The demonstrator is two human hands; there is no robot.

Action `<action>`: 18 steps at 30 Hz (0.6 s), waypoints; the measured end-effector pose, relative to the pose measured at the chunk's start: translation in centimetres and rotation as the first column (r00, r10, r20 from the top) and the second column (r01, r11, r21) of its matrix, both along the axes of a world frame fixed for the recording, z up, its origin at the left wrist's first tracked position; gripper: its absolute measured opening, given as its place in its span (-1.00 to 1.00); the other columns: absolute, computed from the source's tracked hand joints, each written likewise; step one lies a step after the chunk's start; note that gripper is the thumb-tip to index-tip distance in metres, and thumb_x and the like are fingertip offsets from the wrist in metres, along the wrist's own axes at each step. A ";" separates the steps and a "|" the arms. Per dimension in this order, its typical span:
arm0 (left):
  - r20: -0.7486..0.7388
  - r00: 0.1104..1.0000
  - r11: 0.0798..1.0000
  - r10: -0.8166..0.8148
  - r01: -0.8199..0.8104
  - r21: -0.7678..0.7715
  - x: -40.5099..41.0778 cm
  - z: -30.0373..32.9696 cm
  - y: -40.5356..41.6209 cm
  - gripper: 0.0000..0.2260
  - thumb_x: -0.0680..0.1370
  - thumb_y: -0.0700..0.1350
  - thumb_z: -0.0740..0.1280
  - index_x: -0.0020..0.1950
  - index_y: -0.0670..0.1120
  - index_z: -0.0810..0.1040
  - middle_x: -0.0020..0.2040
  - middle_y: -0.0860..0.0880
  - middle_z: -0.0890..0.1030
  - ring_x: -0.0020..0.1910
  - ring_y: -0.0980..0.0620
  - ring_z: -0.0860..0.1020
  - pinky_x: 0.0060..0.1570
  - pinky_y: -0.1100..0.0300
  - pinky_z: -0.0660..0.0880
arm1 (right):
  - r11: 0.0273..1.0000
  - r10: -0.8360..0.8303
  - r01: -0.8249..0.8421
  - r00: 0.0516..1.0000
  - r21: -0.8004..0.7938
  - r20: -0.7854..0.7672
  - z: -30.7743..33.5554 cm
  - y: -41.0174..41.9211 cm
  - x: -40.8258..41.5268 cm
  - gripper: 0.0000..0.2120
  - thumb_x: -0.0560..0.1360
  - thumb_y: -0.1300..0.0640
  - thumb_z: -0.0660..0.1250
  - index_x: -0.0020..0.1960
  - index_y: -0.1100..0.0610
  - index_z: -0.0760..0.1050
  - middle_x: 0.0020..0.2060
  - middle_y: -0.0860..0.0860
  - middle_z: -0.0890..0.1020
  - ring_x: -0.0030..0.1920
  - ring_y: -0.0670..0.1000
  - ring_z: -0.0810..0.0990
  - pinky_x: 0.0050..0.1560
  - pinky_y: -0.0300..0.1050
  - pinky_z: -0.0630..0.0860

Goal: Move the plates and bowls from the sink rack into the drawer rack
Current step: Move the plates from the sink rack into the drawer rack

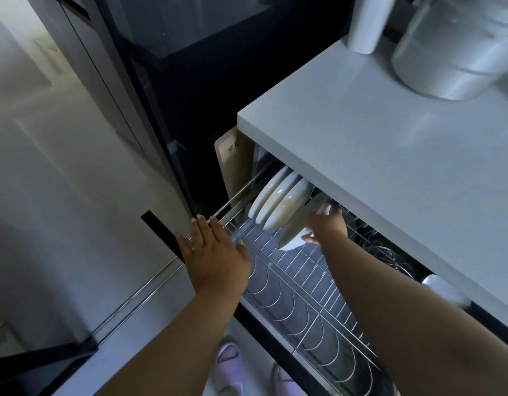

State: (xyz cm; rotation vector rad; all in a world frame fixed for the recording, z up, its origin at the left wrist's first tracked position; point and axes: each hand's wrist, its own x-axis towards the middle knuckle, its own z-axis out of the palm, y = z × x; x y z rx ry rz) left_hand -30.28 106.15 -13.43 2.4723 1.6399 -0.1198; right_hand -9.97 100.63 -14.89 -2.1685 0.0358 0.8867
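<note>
Under the white counter (pixel 375 144) I see the drawer rack (pixel 298 284) pulled out, with its wire slots running toward me. My right hand (pixel 328 225) reaches deep into the far end of the rack and holds a white plate (pixel 297 228) on its edge. My thumb is under the low rim of the plate and my fingers curl over the top rim, close to the edge of the counter. Just to the left of that plate stand more white plates (pixel 278 200), upright in the slots and leaning a little. The plate I hold is right beside them, and I cannot tell if it touches them. My left hand (pixel 215 252) lies flat with straight fingers on the left rail of the rack, holding nothing. It is near the standing plates but apart from them. Both hands are at the far end of the rack, with the plates between them. The near slots of the rack hold no dishes. On the counter stands a pale round pot (pixel 458 50). Down by the floor I see two purple slippers (pixel 255 370).
</note>
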 end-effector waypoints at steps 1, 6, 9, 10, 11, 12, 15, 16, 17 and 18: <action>0.007 1.000 1.000 0.007 -0.007 0.001 0.0 0.0 0.0 -0.34 0.58 0.15 0.06 0.55 -0.22 0.04 0.56 -0.23 0.10 0.55 -0.15 0.02 0.47 -0.17 -0.17 | 1.000 0.001 -0.001 1.000 -0.007 -0.007 -0.2 0.4 0.3 -0.31 0.51 0.15 0.22 0.56 -0.04 0.00 -0.19 -0.07 0.52 -0.24 0.13 0.71 0.02 0.07 0.63; 0.008 1.000 1.000 0.020 -0.020 -0.009 0.0 0.1 0.0 -0.35 0.57 0.14 0.05 0.56 -0.20 0.04 0.56 -0.21 0.10 0.55 -0.14 0.03 0.47 -0.15 -0.18 | 0.998 0.044 -0.044 0.999 0.051 0.001 -1.1 2.0 1.0 -0.53 0.53 0.19 0.28 0.41 0.22 0.29 0.11 0.23 0.57 0.00 0.19 0.65 -0.01 0.12 0.63; -0.001 1.000 1.000 0.019 -0.019 -0.007 0.0 0.2 0.0 -0.34 0.58 0.14 0.04 0.56 -0.20 0.02 0.56 -0.20 0.09 0.55 -0.13 0.02 0.47 -0.14 -0.19 | 0.997 0.055 -0.056 0.998 0.054 0.005 -2.0 2.7 1.5 -0.58 0.52 0.20 0.29 0.35 0.26 0.35 0.21 0.25 0.52 -0.09 0.11 0.58 -0.04 0.10 0.64; -0.002 1.000 1.000 0.018 -0.018 -0.010 0.0 0.2 0.1 -0.34 0.58 0.14 0.04 0.56 -0.20 0.01 0.56 -0.20 0.08 0.55 -0.13 0.01 0.47 -0.14 -0.21 | 0.997 0.055 -0.055 0.998 0.058 0.009 -2.3 2.9 1.6 -0.57 0.51 0.20 0.30 0.35 0.25 0.35 0.22 0.24 0.52 -0.10 0.09 0.56 -0.07 0.07 0.65; 0.000 1.000 1.000 0.019 -0.019 -0.013 0.0 0.2 0.1 -0.34 0.58 0.14 0.04 0.56 -0.20 0.00 0.56 -0.20 0.08 0.55 -0.13 0.01 0.47 -0.13 -0.23 | 0.997 0.054 -0.055 0.998 0.062 0.012 -2.6 3.1 1.8 -0.56 0.51 0.19 0.30 0.35 0.23 0.35 0.22 0.23 0.52 -0.11 0.08 0.56 -0.11 0.04 0.65; 0.003 1.000 1.000 0.020 -0.020 -0.014 0.0 0.2 0.1 -0.34 0.58 0.14 0.04 0.56 -0.20 0.00 0.56 -0.20 0.08 0.55 -0.12 0.01 0.47 -0.13 -0.24 | 0.997 0.056 -0.056 0.998 0.057 0.011 -2.9 3.3 2.0 -0.56 0.50 0.18 0.31 0.35 0.23 0.36 0.21 0.23 0.53 -0.13 0.08 0.56 -0.15 0.01 0.66; 0.026 0.999 0.999 0.030 -0.030 -0.014 0.0 0.3 0.0 -0.34 0.58 0.13 0.06 0.56 -0.21 0.03 0.56 -0.20 0.11 0.54 -0.13 0.03 0.46 -0.13 -0.24 | 0.997 0.074 -0.074 0.997 -0.003 -0.018 -3.4 4.1 2.4 -0.49 0.51 0.08 0.33 0.41 0.17 0.31 0.01 0.18 0.59 -0.12 0.09 0.61 -0.09 0.00 0.65; 0.025 0.999 0.999 0.030 -0.030 -0.016 0.0 0.3 0.1 -0.35 0.58 0.13 0.06 0.55 -0.21 0.03 0.55 -0.20 0.12 0.54 -0.13 0.04 0.46 -0.13 -0.24 | 0.995 0.091 -0.093 0.995 -0.047 -0.027 -3.5 4.4 2.4 -0.43 0.52 0.02 0.33 0.45 0.12 0.24 -0.10 0.10 0.57 -0.07 0.10 0.64 -0.01 0.03 0.63; 0.016 1.000 1.000 0.026 -0.026 -0.017 0.0 0.3 0.1 -0.35 0.58 0.14 0.06 0.55 -0.21 0.03 0.55 -0.20 0.12 0.54 -0.12 0.05 0.46 -0.13 -0.25 | 0.990 0.107 -0.108 0.994 -0.085 -0.020 -3.6 4.6 2.4 -0.36 0.51 -0.03 0.34 0.49 0.07 0.17 -0.14 0.08 0.53 -0.02 0.13 0.66 0.03 0.06 0.61; 0.008 1.000 1.000 0.022 -0.022 -0.018 0.0 0.2 0.1 -0.35 0.58 0.14 0.06 0.55 -0.21 0.04 0.55 -0.20 0.12 0.54 -0.12 0.06 0.46 -0.13 -0.25 | 0.988 0.117 -0.117 0.993 -0.105 -0.003 -3.8 4.8 2.4 -0.30 0.50 -0.07 0.36 0.52 0.05 0.11 -0.12 0.08 0.52 0.00 0.16 0.66 0.05 0.09 0.61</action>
